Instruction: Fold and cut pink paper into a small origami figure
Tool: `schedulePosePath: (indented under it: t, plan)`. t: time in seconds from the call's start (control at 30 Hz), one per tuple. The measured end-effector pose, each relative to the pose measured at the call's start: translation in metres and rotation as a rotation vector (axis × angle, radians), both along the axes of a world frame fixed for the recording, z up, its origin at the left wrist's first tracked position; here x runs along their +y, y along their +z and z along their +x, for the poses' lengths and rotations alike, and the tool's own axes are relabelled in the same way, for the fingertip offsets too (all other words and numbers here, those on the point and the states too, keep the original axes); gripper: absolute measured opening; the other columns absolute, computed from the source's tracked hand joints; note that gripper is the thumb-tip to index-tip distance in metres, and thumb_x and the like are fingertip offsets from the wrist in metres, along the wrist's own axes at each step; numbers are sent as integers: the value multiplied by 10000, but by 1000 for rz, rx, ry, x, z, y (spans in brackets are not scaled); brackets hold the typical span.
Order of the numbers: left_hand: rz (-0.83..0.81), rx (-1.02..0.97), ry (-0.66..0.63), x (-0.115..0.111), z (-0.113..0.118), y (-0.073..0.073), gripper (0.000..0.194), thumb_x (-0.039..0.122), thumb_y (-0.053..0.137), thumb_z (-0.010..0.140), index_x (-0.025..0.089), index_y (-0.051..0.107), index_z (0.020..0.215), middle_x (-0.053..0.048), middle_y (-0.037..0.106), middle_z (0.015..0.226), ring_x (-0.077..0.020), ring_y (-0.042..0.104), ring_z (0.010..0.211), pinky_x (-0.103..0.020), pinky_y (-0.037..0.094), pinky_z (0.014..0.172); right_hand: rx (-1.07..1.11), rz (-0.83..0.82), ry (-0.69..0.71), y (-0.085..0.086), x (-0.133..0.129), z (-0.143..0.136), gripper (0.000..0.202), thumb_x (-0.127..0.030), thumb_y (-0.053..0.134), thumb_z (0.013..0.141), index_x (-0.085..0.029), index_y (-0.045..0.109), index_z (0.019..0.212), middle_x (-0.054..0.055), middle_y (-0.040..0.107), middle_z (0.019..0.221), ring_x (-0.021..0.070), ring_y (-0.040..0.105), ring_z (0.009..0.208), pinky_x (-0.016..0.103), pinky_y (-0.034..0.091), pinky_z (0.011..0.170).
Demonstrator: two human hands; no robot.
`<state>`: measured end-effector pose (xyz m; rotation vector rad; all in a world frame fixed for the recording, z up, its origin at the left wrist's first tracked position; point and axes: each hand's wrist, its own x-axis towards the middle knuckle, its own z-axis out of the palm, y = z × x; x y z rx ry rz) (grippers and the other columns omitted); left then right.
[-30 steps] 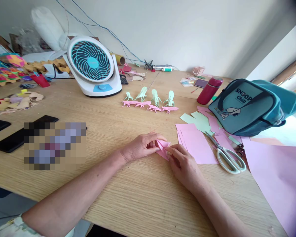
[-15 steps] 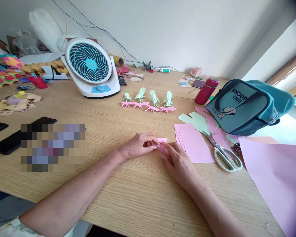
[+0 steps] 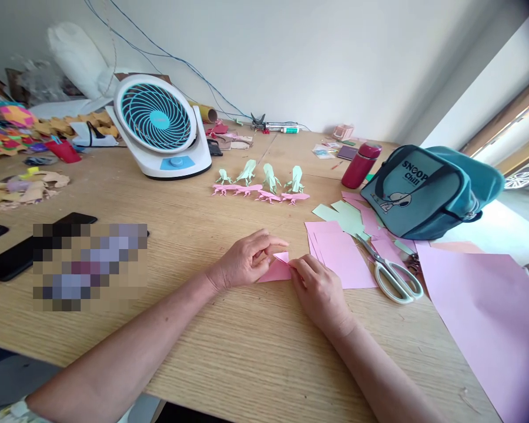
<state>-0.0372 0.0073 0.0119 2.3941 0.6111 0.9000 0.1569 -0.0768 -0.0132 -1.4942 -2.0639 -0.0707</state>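
A folded piece of pink paper (image 3: 277, 271) lies on the wooden table between my hands, with a small triangular flap raised at its top. My left hand (image 3: 250, 258) is at its left side, thumb and curled fingers gripping the edge while the index finger reaches out above the flap. On the right side, my right hand (image 3: 316, 285) pinches the paper between thumb and fingertips. Just beyond my right hand is a stack of pink sheets (image 3: 348, 258). Scissors (image 3: 392, 273) with white handles rest on the stack's right edge.
Folded green figures (image 3: 270, 176) and pink figures (image 3: 247, 190) stand farther back. A fan (image 3: 158, 126) is behind left, with phones (image 3: 39, 247) nearer. To the right are a red bottle (image 3: 361, 164), a teal bag (image 3: 418, 191), green paper scraps (image 3: 341, 217) and a large pink sheet (image 3: 480, 305).
The pink paper has turned and opened out, showing a wider base and a raised flap. My left index finger has lifted and straightened. The view has shifted slightly.
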Motion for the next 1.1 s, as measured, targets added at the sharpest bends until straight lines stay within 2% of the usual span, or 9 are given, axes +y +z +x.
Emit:
schedulePosePath:
  t: [0.1,0.17,0.23,0.33,0.53,0.67,0.87,1.1]
  plan:
    - [124,52,-32,4,-3,4,223,129,563,887,208,686,1056,-58,602,996,-157,568,935,-281,474,873,21,-10,13,1,-3,1,164,-154,477,971,-196,631,934,56,651,854,178,605,764,279,441,679]
    - [183,75,-70,6,-3,4,133,185,590,910,208,710,962,-62,631,995,-167,562,951,-292,464,884,36,-16,22,3,-5,1,163,-157,479,970,-193,629,918,56,645,852,183,596,764,287,441,683]
    - [232,78,-108,7,-3,4,125,231,599,925,214,722,912,-58,676,975,-168,561,912,-298,461,861,43,-20,35,6,-6,0,160,-162,487,967,-191,629,899,60,637,844,190,581,766,299,444,692]
    - [255,50,-173,7,-2,4,117,246,616,922,219,729,934,-53,730,965,-173,580,898,-314,466,858,42,-20,49,8,-7,1,135,-170,517,956,-184,643,912,73,637,858,204,561,778,319,451,717]
    - [165,2,-253,5,0,-1,121,233,610,924,201,725,947,-61,758,925,-178,640,949,-326,502,892,50,-54,79,8,-6,2,156,-162,529,954,-199,681,947,79,656,895,210,566,806,332,462,733]
    - [178,81,-241,7,1,-7,151,231,578,941,177,718,961,-91,745,1015,-193,661,1019,-332,497,925,47,-67,85,4,-6,2,187,-175,517,965,-205,694,913,68,658,863,203,570,787,328,455,720]
    - [207,165,-240,7,0,-8,180,280,565,953,190,720,940,-64,756,945,-183,684,961,-308,489,897,66,-99,91,0,-6,4,174,-140,541,928,-218,696,916,61,653,868,202,588,801,320,455,726]
    - [251,199,-256,7,2,-9,191,300,560,957,186,712,943,-57,756,975,-195,671,1000,-318,474,908,85,-140,70,2,-7,4,148,-130,558,910,-207,682,884,59,647,855,197,597,790,310,460,718]
